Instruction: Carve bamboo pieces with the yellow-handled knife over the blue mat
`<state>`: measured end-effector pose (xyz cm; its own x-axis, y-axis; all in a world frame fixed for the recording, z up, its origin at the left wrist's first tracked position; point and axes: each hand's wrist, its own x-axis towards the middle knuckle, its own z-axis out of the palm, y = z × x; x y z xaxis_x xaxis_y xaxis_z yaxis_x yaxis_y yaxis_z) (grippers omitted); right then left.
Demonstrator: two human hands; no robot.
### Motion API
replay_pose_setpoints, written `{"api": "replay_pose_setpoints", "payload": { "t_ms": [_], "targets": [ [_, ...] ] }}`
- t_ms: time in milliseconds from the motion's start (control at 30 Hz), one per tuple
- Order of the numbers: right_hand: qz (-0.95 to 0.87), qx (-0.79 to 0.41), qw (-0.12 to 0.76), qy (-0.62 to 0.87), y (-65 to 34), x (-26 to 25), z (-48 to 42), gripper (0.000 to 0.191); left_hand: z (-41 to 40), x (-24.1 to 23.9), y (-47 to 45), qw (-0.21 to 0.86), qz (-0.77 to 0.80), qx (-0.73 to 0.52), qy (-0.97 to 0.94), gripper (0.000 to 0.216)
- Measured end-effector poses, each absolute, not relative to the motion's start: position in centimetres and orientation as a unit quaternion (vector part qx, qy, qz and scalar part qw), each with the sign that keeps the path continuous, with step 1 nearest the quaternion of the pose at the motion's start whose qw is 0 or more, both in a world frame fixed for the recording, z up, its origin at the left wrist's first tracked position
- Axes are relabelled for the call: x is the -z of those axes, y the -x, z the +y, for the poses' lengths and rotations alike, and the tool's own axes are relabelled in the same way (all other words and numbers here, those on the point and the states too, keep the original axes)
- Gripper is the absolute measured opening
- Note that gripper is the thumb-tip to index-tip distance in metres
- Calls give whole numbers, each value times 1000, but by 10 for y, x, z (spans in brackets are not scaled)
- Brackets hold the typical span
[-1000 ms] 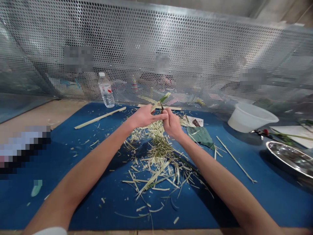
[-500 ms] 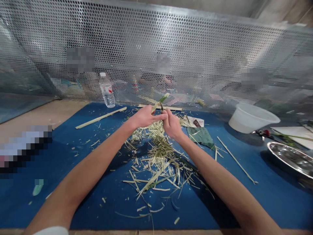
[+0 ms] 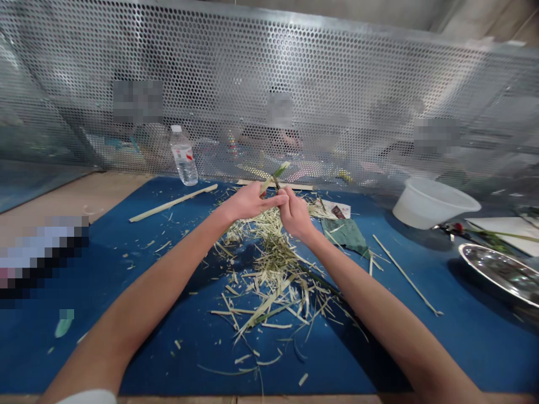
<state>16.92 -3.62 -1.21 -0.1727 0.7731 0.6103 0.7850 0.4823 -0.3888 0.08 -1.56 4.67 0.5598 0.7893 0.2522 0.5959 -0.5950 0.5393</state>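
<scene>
My left hand [image 3: 248,201] is closed around a pale green split stalk [image 3: 281,169], which looks like bamboo. The stalk's far end sticks up beyond the fingers, tilted to the right. Against it lies the narrow dark blade of a small knife [image 3: 276,183], its handle hidden inside my closed right hand [image 3: 295,212]. The two hands meet, with the left one's outstretched finger or thumb touching the right. Beneath them, pale and green shavings [image 3: 275,255] are heaped on the blue mat [image 3: 168,314].
A water bottle [image 3: 184,157] stands back left near a long pale strip [image 3: 173,203]. Perforated metal mesh [image 3: 357,84] rises behind. To the right are a green cloth [image 3: 346,234], a thin stick [image 3: 406,275], a white plastic tub [image 3: 433,203] and a steel bowl [image 3: 501,272].
The stalk's tip and the blade have shifted very slightly left. Both hands keep the same hold, and the shavings look unchanged.
</scene>
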Motion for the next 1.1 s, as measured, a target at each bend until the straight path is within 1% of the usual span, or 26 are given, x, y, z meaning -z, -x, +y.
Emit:
{"api": "replay_pose_setpoints", "payload": {
  "t_ms": [167, 333, 467, 700, 900, 1100],
  "targets": [
    [-759, 9, 396, 518, -168, 13, -35, 40, -17, -46, -2, 205, 417, -252, -849, 44],
    [-763, 16, 420, 491, -168, 17, -31, 39, -17, -46, -2, 224, 420, -250, -843, 41],
    [-756, 34, 412, 507, -167, 20, -30, 41, -17, -45, -2, 223, 414, -256, -845, 40],
    [-732, 61, 370, 569, -157, 21, -35, 41, -18, -43, -8, 210, 427, -255, -842, 37],
    [-724, 59, 301, 618, -154, 10, -39, 41, -12, -35, -10, 192, 413, -264, -850, 39],
    [-706, 74, 239, 663, -155, 10, -38, 40, -8, -27, -10, 207, 409, -262, -849, 38]
  ]
}}
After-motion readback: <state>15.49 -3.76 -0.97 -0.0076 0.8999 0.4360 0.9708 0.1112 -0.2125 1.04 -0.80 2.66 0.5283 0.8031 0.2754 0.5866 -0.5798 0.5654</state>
